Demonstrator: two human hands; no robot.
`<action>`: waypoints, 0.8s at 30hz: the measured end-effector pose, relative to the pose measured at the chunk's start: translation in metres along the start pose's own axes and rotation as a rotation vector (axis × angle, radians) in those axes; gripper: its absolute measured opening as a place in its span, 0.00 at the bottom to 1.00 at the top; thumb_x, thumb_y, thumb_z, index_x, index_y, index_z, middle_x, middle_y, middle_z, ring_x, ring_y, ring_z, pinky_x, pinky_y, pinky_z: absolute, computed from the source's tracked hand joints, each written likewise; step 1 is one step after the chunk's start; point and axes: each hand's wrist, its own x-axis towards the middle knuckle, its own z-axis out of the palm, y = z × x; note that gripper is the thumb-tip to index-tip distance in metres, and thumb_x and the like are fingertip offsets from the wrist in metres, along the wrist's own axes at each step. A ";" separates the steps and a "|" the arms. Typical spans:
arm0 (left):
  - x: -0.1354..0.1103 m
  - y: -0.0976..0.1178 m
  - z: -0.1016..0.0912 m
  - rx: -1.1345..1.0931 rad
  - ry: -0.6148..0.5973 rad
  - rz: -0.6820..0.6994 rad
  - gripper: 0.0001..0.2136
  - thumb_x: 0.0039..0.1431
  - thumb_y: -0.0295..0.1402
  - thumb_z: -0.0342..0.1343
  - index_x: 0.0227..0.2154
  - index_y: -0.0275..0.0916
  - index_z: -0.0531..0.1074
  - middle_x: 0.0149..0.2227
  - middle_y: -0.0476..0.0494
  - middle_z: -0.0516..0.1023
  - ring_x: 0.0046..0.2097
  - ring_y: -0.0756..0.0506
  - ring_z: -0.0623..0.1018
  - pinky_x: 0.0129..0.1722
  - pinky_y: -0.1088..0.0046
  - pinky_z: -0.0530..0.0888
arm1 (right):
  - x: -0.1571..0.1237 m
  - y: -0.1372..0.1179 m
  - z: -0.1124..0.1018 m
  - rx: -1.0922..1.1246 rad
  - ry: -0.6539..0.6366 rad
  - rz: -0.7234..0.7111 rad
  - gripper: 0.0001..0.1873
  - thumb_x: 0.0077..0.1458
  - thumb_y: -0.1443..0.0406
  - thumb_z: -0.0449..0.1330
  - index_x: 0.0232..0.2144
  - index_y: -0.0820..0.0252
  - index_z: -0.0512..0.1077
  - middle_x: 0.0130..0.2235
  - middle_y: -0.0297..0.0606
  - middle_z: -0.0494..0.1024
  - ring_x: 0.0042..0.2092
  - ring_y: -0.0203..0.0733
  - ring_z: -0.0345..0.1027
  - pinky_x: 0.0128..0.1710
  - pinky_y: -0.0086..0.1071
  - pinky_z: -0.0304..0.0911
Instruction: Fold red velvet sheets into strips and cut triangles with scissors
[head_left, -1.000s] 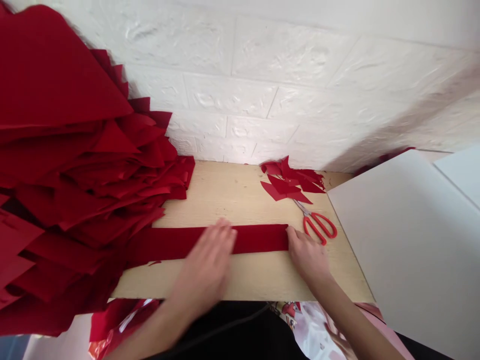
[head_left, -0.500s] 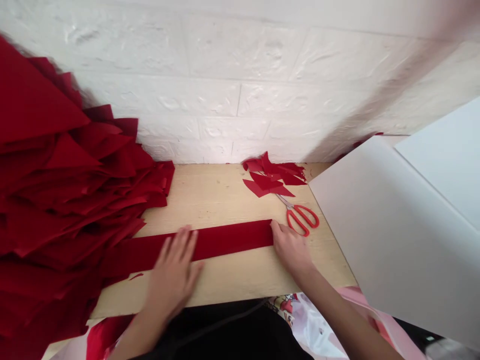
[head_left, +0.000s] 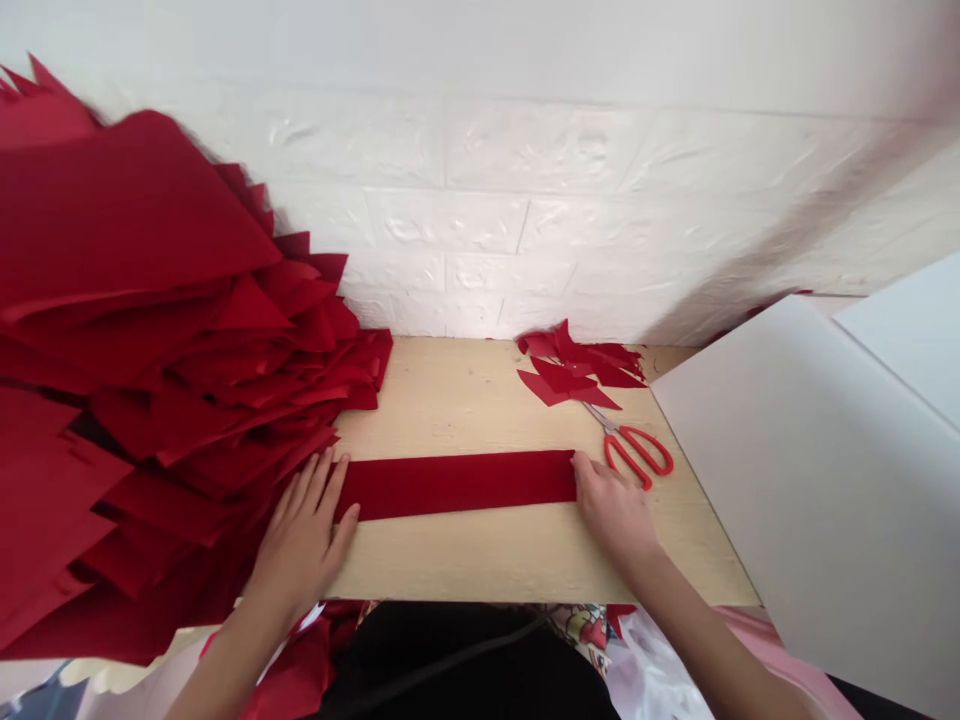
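Fingers [head_left: 313,485], your L hand [head_left: 296,540]: spread flat, gripping nothing, just slid to 8 o'clock. Your R hand [head_left: 615,505]: pinching 4 o'clock end, cloth strip [head_left: 465,485]. Strip: 6 o'clock, prob. smoothed.

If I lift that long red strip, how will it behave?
The strip probably bends easily, since the similar-looking red pile curls and droops. It's likely light, as its edges look thin. Lying flat, it seems unlikely to roll.
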 end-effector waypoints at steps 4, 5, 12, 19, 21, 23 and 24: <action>0.000 -0.001 0.003 0.068 0.050 0.026 0.33 0.69 0.39 0.39 0.73 0.32 0.41 0.70 0.25 0.58 0.69 0.29 0.63 0.63 0.46 0.66 | -0.001 0.003 0.007 0.021 0.058 0.001 0.10 0.63 0.73 0.51 0.33 0.61 0.70 0.27 0.39 0.78 0.26 0.37 0.70 0.23 0.31 0.41; 0.002 0.000 0.003 0.081 0.056 0.032 0.33 0.69 0.39 0.39 0.72 0.30 0.43 0.69 0.24 0.59 0.68 0.28 0.64 0.62 0.46 0.67 | -0.002 0.004 0.009 0.025 0.071 0.002 0.10 0.64 0.72 0.50 0.33 0.61 0.71 0.27 0.39 0.78 0.26 0.38 0.70 0.23 0.31 0.41; 0.030 0.048 -0.033 0.055 0.132 0.106 0.27 0.62 0.29 0.44 0.63 0.23 0.61 0.65 0.20 0.64 0.71 0.26 0.57 0.64 0.43 0.66 | -0.004 0.010 0.016 0.071 0.163 -0.029 0.13 0.67 0.70 0.48 0.33 0.61 0.71 0.26 0.39 0.77 0.26 0.38 0.70 0.24 0.31 0.42; 0.089 0.179 -0.036 -0.307 0.046 0.394 0.17 0.66 0.26 0.46 0.54 0.34 0.72 0.59 0.35 0.75 0.66 0.37 0.69 0.63 0.58 0.71 | -0.004 0.013 0.020 0.122 0.431 -0.104 0.19 0.71 0.66 0.48 0.27 0.61 0.69 0.22 0.34 0.73 0.22 0.35 0.66 0.24 0.31 0.46; 0.111 0.199 -0.031 -0.411 -0.008 0.373 0.17 0.69 0.29 0.46 0.56 0.34 0.71 0.59 0.35 0.75 0.65 0.39 0.69 0.63 0.59 0.70 | -0.005 0.014 0.018 0.163 0.527 -0.142 0.19 0.71 0.66 0.48 0.28 0.61 0.70 0.21 0.33 0.72 0.22 0.33 0.66 0.25 0.29 0.50; 0.131 0.209 -0.026 -0.522 -0.058 0.357 0.17 0.70 0.33 0.47 0.56 0.34 0.70 0.58 0.35 0.75 0.62 0.40 0.71 0.63 0.59 0.70 | -0.005 0.015 0.015 0.198 0.571 -0.173 0.18 0.71 0.67 0.49 0.29 0.62 0.71 0.21 0.32 0.72 0.22 0.32 0.65 0.26 0.28 0.52; 0.139 0.212 -0.023 -0.573 -0.080 0.364 0.17 0.70 0.35 0.48 0.56 0.34 0.70 0.57 0.35 0.76 0.60 0.40 0.73 0.61 0.60 0.71 | -0.006 0.015 0.014 0.216 0.581 -0.184 0.19 0.71 0.67 0.49 0.29 0.62 0.71 0.21 0.32 0.72 0.22 0.32 0.65 0.27 0.28 0.53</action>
